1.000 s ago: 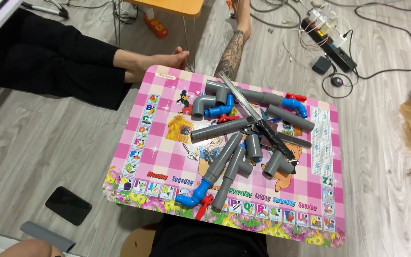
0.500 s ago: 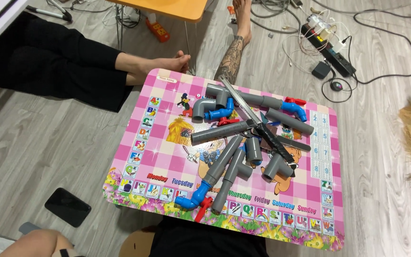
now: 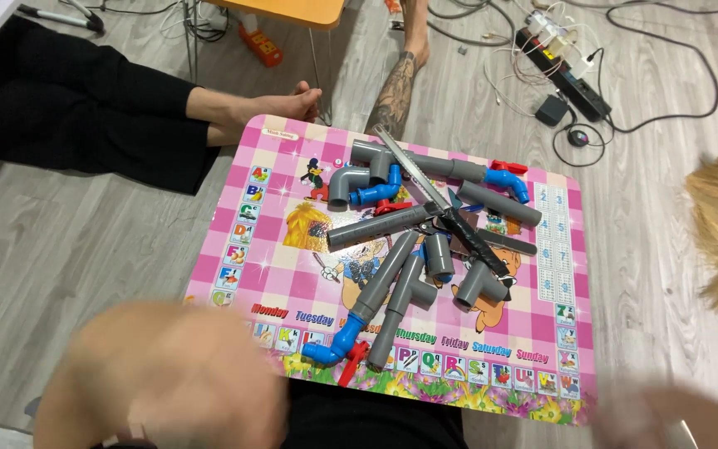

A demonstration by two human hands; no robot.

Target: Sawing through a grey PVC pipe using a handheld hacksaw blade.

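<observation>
Grey pipes [image 3: 392, 274] lie heaped on my pink tabletop [image 3: 276, 249]. My left hand [image 3: 168, 374] and right hand [image 3: 666, 411] hover near, blurred; whether their fingers are apart or together I cannot tell.

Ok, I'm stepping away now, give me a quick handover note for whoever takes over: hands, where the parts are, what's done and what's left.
Left hand: blurred, low at the near left edge of the pink tray table, holding nothing that shows.
Right hand: blurred at the bottom right corner, off the table; grip unclear.
Parts: grey pipes and fittings piled mid-table, blue elbows among them, a hand saw lying across the pile.
Done: a few pipes look joined to fittings.
Left: most pieces lie loose; neither hand touches any.
</observation>
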